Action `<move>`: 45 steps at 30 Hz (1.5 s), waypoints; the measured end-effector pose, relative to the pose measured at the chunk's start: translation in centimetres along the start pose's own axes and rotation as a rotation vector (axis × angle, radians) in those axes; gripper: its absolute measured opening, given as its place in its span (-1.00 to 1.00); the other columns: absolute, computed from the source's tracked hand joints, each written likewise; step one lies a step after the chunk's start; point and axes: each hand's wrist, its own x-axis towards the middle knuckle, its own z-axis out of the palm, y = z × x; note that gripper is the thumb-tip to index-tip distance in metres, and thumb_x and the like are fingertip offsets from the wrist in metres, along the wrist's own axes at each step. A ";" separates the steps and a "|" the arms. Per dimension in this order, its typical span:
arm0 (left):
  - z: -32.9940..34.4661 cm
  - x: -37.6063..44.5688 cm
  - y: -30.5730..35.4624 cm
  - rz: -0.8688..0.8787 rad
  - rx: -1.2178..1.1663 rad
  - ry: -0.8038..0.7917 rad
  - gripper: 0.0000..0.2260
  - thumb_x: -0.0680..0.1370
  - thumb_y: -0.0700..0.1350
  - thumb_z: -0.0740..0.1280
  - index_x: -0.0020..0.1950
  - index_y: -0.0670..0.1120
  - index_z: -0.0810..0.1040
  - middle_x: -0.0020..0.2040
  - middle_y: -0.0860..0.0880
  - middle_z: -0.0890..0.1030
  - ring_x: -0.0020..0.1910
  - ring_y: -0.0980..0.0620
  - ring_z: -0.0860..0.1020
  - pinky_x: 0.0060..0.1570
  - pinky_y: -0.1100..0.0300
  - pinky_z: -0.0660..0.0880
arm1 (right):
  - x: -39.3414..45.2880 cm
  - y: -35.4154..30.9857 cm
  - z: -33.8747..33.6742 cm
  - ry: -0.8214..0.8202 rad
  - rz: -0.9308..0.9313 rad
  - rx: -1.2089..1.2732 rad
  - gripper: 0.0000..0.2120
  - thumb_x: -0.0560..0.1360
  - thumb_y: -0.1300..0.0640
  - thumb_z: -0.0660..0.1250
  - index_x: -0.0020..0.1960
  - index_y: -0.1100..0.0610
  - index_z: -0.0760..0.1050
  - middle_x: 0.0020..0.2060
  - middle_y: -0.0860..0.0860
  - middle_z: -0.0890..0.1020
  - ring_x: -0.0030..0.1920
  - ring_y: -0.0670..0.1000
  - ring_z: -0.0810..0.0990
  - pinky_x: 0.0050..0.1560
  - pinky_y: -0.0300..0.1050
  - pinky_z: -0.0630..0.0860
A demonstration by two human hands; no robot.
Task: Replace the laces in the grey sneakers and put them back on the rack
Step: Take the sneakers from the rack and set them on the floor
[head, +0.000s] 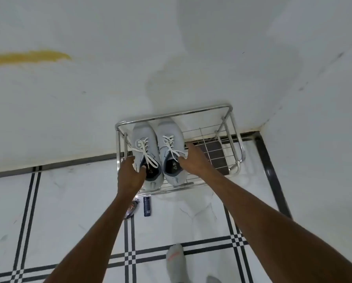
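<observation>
Your socked foot (175, 257) stands at six o'clock. Farther out, your left hand (130, 174) grips the left sneaker (145, 148) at its collar, and your right hand (193, 160) grips the right sneaker (171, 148). Both wear white laces (169, 145) and rest on the rack (222, 139), so judging from that, only letting go remains.

A chrome wire shoe rack (230, 127) stands on a white tiled floor with black stripe lines (68, 211), pushed against a white wall in the corner. On its top wire shelf two light grey fabric sneakers (144, 137) with white laces sit side by side, toes toward the wall, filling the left half. On the floor just in front of the rack lie a small dark blue bottle (147, 206) and a shiny rounded object (131, 209), partly hidden.
</observation>
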 end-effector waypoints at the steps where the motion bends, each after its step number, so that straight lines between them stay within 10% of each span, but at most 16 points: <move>1: 0.5 1.3 -0.6 -0.016 0.008 -0.008 -0.47 0.57 -0.08 0.41 0.50 -0.19 0.39 0.45 -0.18 0.47 0.42 -0.16 0.44 0.42 -0.09 0.38 | 1.2 0.3 0.7 -0.004 0.020 0.014 -0.41 0.49 0.04 0.40 0.45 0.21 0.33 0.24 0.20 0.51 0.15 0.18 0.57 0.13 0.04 0.58; 16: 5.2 5.7 -5.3 -0.113 -0.042 -0.078 -0.37 0.57 -0.31 0.23 0.64 -0.10 0.17 0.43 -0.23 0.47 0.30 -0.27 0.52 0.26 -0.11 0.52 | 4.9 4.9 3.9 0.049 0.042 0.031 -0.40 0.52 0.26 0.39 0.53 0.21 0.31 0.36 0.18 0.53 0.32 0.20 0.53 0.30 0.11 0.52; 28: 5.9 -9.8 -7.7 0.111 -0.112 0.058 -0.40 0.58 -0.34 0.19 0.63 -0.08 0.21 0.43 -0.13 0.50 0.36 -0.15 0.49 0.28 0.16 0.39 | -10.3 11.8 5.6 0.222 -0.147 0.119 -0.45 0.54 0.29 0.33 0.52 0.16 0.38 0.29 0.07 0.61 0.22 0.07 0.60 0.25 -0.15 0.51; 33: 8.6 -18.1 -14.1 0.084 -0.152 0.067 -0.38 0.59 -0.36 0.19 0.64 -0.03 0.20 0.35 0.07 0.45 0.28 0.08 0.44 0.26 0.25 0.33 | -18.9 17.7 10.6 0.258 -0.202 0.178 -0.46 0.57 0.32 0.31 0.53 0.18 0.34 0.12 -0.10 0.57 0.04 0.07 0.65 0.02 -0.28 0.52; 39: 14.3 -21.5 -23.8 0.082 -0.196 0.069 -0.35 0.57 -0.39 0.18 0.64 -0.01 0.21 0.44 -0.07 0.50 0.32 -0.09 0.52 0.32 0.06 0.44 | -21.1 25.8 19.2 0.293 -0.202 0.204 -0.45 0.57 0.33 0.27 0.55 0.14 0.32 0.22 -0.15 0.53 0.19 -0.14 0.55 0.25 -0.25 0.46; 45: 20.6 -19.5 -32.4 0.063 -0.163 0.008 -0.39 0.60 -0.39 0.19 0.64 -0.10 0.19 0.45 -0.07 0.47 0.31 0.03 0.47 0.32 0.12 0.42 | -17.3 33.7 26.2 0.285 -0.156 0.166 -0.48 0.56 0.33 0.29 0.50 0.17 0.38 0.16 0.09 0.67 0.01 0.05 0.65 0.08 -0.13 0.57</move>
